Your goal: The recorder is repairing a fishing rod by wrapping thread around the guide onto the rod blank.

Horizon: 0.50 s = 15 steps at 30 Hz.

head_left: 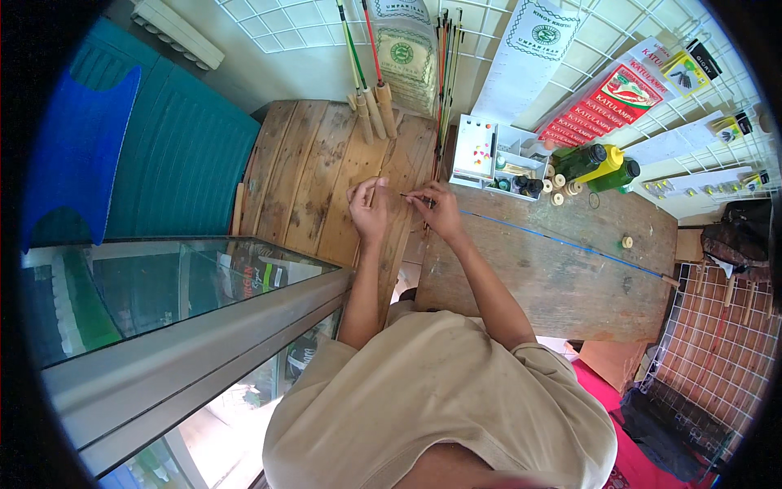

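My left hand (368,213) is raised over the plank top (305,163), fingers curled and pinched on something too fine to make out. Close to its right, my right hand (440,212) pinches a small, thin dark piece (405,195) pointing toward the left fingertips. A slender blue rod (554,242) runs from beside the right hand across the brown tabletop (521,293), ending in a light handle at the right; I cannot tell whether it joins the piece in my fingers. Upright rods with cork handles (368,110) stand beyond my hands.
A white organiser box (468,171), several bottles (588,159) and wooden spools (557,181) sit at the back right. More thin rods (444,98) lean against the wall grid. A glass cabinet (187,322) is at left, beside teal and blue panels (167,155). A wire rack (709,359) stands far right.
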Available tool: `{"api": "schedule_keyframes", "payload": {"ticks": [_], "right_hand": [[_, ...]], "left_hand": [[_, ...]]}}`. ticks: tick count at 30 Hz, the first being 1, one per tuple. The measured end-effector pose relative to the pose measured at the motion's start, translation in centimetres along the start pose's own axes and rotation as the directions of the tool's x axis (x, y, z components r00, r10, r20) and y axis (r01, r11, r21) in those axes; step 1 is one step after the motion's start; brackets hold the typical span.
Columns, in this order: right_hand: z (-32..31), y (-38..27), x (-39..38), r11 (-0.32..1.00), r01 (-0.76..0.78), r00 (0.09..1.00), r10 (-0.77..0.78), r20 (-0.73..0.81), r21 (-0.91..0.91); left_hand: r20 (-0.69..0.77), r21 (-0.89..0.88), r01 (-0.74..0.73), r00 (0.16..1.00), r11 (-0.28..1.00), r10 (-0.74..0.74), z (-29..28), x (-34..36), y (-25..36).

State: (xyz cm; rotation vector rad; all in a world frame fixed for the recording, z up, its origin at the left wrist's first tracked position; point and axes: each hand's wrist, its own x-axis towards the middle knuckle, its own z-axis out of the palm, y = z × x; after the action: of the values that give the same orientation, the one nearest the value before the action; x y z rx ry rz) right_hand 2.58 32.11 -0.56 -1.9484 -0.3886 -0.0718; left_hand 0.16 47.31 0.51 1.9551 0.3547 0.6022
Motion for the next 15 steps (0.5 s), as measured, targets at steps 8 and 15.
{"api": "schedule_keyframes", "payload": {"ticks": [8, 15], "right_hand": [[0.31, 0.37, -0.21, 0.999, -0.042, 0.999, 0.041, 0.028, 0.029], [0.81, 0.58, -0.31, 0.994, -0.087, 0.996, 0.086, 0.02, 0.061]], "left_hand": [[0.24, -0.085, -0.139, 0.958, 0.987, 0.156, 0.31, -0.26, 0.08], [0.202, -0.01, -0.183, 0.963, 0.983, 0.181, 0.32, -0.25, 0.43]]}}
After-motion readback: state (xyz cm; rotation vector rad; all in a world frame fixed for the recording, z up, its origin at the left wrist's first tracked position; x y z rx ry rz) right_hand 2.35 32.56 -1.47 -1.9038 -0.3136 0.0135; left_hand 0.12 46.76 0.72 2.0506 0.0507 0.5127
